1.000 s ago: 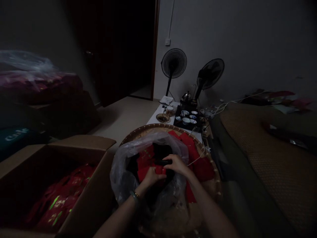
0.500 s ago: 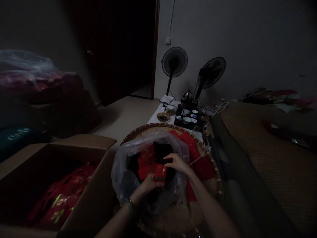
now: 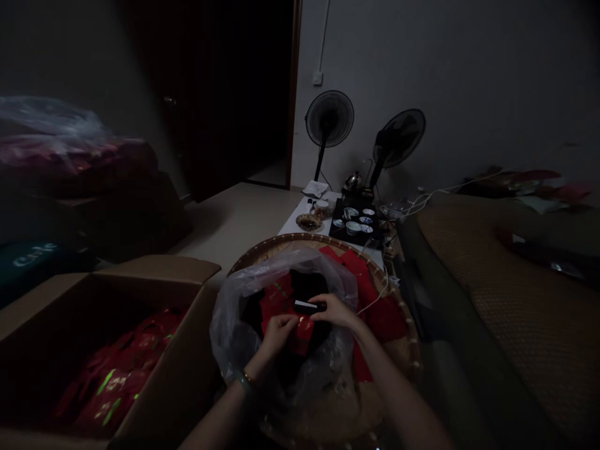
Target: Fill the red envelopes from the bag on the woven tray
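Observation:
In the head view my left hand [image 3: 280, 330] is closed in a pinch at the upper left edge of a small red packet [image 3: 304, 330]. Gold marks show on the packet's front. My right hand [image 3: 334, 310] grips a short black bar-shaped thing with a white strip [image 3: 307, 307], just above the packet; its kind is too dark to make out. Both hands are over an open clear plastic bag [image 3: 229, 319]. Inside it lie more red packets [image 3: 277, 294] and black, soft-looking material [image 3: 307, 282].
The bag sits in a round woven tray [image 3: 323, 425] with red pieces [image 3: 384, 312] at its right. An open cardboard box [image 3: 164, 369] of red packets stands left. Beyond the tray are cups [image 3: 354, 228] and two fans [image 3: 330, 119]. A woven mat [image 3: 506, 294] lies right.
My left hand has moved up from the packet's lower edge to its upper left edge. The packet sits slightly lower. The black thing in my right hand has turned, showing its white strip.

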Demonstrator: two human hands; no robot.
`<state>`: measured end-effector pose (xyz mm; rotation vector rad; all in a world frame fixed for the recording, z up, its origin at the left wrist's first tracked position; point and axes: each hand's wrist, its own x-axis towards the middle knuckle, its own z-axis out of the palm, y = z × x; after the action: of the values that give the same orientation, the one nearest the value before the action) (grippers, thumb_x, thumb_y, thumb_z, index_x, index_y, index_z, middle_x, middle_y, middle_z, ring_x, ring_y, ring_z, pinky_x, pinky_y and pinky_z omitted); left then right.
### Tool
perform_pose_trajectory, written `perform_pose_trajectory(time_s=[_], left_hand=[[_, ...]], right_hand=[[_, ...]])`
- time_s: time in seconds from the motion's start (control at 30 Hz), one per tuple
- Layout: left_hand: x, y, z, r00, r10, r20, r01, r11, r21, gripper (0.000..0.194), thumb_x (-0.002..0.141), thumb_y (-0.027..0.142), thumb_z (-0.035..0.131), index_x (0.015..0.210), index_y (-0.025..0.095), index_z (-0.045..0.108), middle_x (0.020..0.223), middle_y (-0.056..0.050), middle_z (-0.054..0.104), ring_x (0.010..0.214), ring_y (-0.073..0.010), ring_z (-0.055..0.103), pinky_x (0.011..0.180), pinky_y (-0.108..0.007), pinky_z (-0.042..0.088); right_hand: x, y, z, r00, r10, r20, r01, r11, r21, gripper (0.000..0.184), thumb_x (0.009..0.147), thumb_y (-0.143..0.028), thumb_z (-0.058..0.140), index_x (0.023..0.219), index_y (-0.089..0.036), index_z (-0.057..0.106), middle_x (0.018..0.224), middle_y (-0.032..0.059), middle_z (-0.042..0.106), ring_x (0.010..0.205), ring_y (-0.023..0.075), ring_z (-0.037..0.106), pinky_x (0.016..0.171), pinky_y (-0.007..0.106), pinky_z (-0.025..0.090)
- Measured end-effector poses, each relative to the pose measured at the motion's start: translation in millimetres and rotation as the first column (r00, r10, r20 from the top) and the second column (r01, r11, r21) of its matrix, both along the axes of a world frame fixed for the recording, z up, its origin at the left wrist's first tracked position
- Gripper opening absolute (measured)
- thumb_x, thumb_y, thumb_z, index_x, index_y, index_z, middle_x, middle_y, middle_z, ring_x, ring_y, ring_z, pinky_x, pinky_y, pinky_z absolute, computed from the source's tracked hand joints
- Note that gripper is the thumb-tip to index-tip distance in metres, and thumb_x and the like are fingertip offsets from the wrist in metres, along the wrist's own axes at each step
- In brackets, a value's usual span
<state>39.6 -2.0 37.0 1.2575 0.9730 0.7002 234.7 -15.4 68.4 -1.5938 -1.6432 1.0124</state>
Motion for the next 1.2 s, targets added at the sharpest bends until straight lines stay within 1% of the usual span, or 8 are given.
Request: perform_pose_trajectory(time_s=[0.2,0.4,0.5,0.67,0.83,0.97,1.07,1.2], left_hand=[[-1,1,-4.8,0.997,0.011,-0.071,-0.005,0.996,0.089,0.037,0.067,0.046,0.058,0.06,0.01,0.066,0.05,0.002,0.051,0.051,-0.0095,0.04,0.047,-0.019,0.027],[-5,2,-8.0,0.993,0.087,-0.085,-0.084,0.996,0.038,0.041,0.064,0.05,0.058,0.065,0.01,0.067,0.052,0.001,0.055,0.052,-0.0111,0.044,0.049,-0.02,0.031],[-4,1,-7.1,0.994,0.071,-0.082,-0.069,0.997,0.032,0.043,0.064,0.051,0.058,0.066,0.01,0.068,0.053,0.0,0.055,0.052,-0.0115,0.045,0.049,-0.02,0.03],[-2,1,-4.4,0.997,0.032,-0.077,-0.028,0.998,0.057,0.04,0.065,0.048,0.057,0.063,0.009,0.067,0.051,0.001,0.054,0.05,-0.0102,0.042,0.048,-0.02,0.029],[-5,5,-7.3,0.996,0.047,-0.073,-0.043,0.998,0.049,0.037,0.064,0.046,0.058,0.062,0.01,0.066,0.05,0.002,0.052,0.048,-0.009,0.04,0.047,-0.02,0.028],[-11,8,-10.9,0.993,0.098,-0.061,-0.097,0.995,0.024,0.04,0.06,0.049,0.061,0.058,0.01,0.065,0.047,0.003,0.049,0.047,-0.0087,0.039,0.046,-0.019,0.027],[-17,8,-9.1,0.991,0.132,0.006,-0.132,0.99,-0.047,0.041,0.057,0.051,0.064,0.058,0.01,0.064,0.047,0.003,0.048,0.047,-0.0081,0.038,0.046,-0.019,0.027],[-19,5,-4.6,0.987,0.148,0.069,-0.141,0.985,-0.097,0.042,0.054,0.052,0.067,0.055,0.01,0.063,0.045,0.004,0.047,0.046,-0.0072,0.036,0.045,-0.019,0.026]], right_hand=[[7,0,-5.3,0.997,-0.01,-0.074,0.007,0.999,-0.037,0.047,0.054,-0.029,0.075,0.098,-0.014,0.065,0.097,0.0078,0.068,0.088,0.0234,0.061,0.08,0.036,0.045],[21,1,-3.5,0.99,-0.1,-0.102,0.096,0.995,-0.039,0.049,0.055,-0.031,0.074,0.1,-0.015,0.064,0.099,0.0079,0.067,0.09,0.0231,0.061,0.082,0.037,0.045],[16,0,-0.9,0.995,-0.072,-0.063,0.07,0.997,-0.041,0.049,0.053,-0.029,0.075,0.099,-0.015,0.065,0.098,0.0082,0.068,0.09,0.0237,0.061,0.082,0.036,0.045],[-1,-1,-0.8,0.999,-0.039,0.005,0.039,0.999,0.014,0.033,0.057,-0.027,0.072,0.088,-0.015,0.069,0.089,0.0071,0.07,0.086,0.0242,0.062,0.078,0.035,0.045],[-1,3,-8.5,0.998,-0.044,-0.05,0.046,0.999,0.029,0.035,0.057,-0.027,0.072,0.09,-0.016,0.068,0.09,0.0063,0.07,0.086,0.0239,0.062,0.079,0.036,0.045],[12,7,-22.6,0.98,-0.196,-0.021,0.197,0.978,0.063,0.04,0.059,-0.027,0.069,0.097,-0.015,0.065,0.094,0.0074,0.069,0.087,0.0241,0.062,0.079,0.038,0.046],[21,6,-35.2,0.926,-0.354,0.132,0.323,0.924,0.206,0.046,0.06,-0.025,0.068,0.104,-0.014,0.062,0.103,0.0114,0.065,0.095,0.0268,0.059,0.083,0.041,0.044],[9,-1,-42.9,0.873,-0.449,0.189,0.352,0.85,0.393,0.04,0.071,-0.028,0.061,0.108,-0.014,0.06,0.106,0.0139,0.062,0.1,0.0269,0.055,0.087,0.042,0.041]])
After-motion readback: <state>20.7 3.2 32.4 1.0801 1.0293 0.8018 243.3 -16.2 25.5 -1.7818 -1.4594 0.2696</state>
